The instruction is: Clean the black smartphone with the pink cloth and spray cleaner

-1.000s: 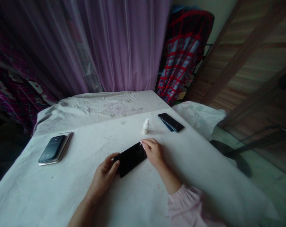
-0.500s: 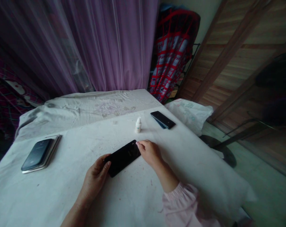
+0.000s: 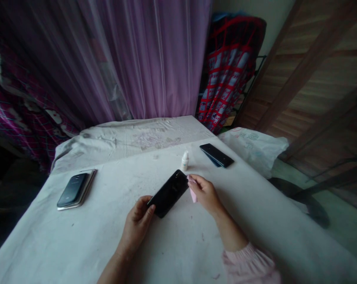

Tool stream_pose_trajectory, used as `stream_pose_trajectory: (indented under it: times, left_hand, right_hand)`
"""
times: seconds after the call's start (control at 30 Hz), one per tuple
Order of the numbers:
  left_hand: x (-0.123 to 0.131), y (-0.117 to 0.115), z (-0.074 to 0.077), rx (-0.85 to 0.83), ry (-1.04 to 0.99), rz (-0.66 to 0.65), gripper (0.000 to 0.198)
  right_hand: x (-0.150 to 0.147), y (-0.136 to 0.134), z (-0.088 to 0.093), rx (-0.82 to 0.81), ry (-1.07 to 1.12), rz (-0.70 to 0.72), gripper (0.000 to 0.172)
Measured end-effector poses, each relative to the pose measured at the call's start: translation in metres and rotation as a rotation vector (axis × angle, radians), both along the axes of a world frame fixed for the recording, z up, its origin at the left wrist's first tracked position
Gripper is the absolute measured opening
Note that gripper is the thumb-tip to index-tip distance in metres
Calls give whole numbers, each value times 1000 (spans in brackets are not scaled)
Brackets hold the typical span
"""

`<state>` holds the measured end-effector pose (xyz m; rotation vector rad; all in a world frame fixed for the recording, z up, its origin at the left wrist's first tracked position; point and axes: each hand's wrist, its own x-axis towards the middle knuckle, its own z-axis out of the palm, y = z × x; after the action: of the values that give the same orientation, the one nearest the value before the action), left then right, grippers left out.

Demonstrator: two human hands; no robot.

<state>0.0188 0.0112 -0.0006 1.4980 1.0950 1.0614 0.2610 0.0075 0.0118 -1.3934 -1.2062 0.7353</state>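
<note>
A black phone (image 3: 169, 192) lies slanted on the white cloth of the table (image 3: 78, 236). My left hand (image 3: 138, 225) grips its near end with thumb and fingers closed on it. My right hand (image 3: 205, 193) pinches a small pink piece (image 3: 192, 191), perhaps a cloth or wipe, against the phone's far right edge. A small white bottle (image 3: 185, 161) stands just beyond the phone.
Two stacked dark phones (image 3: 74, 189) lie at the table's left. Another dark phone pair (image 3: 216, 155) lies at the far right. A purple curtain (image 3: 143, 59) hangs behind. A white bag (image 3: 255, 146) sits past the right edge, near a chair base (image 3: 302, 197).
The phone's far end has swung slightly more away from me. A pink piece now shows in my right hand's pinch. The camera view shifted.
</note>
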Motion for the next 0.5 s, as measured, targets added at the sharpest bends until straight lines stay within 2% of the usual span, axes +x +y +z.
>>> stream_pose_trajectory:
  times: [0.13,0.27,0.33,0.4,0.5]
  left_hand:
    - [2,-3,2,-23,39,-81,39]
    - [2,-7,2,24,152,-113,38]
    - [2,-7,1,20,165,-132,40]
    - [2,-6,-1,-6,165,-138,49]
    - [2,-7,-5,66,252,-71,67]
  right_hand:
    - [-5,4,15,36,46,-26,40]
    - [-14,14,25,38,-34,-17,36]
    - [-18,17,25,-36,-62,-21,35]
    - [-21,16,23,-142,-26,-26,37]
    - [-26,12,17,-239,91,-55,43]
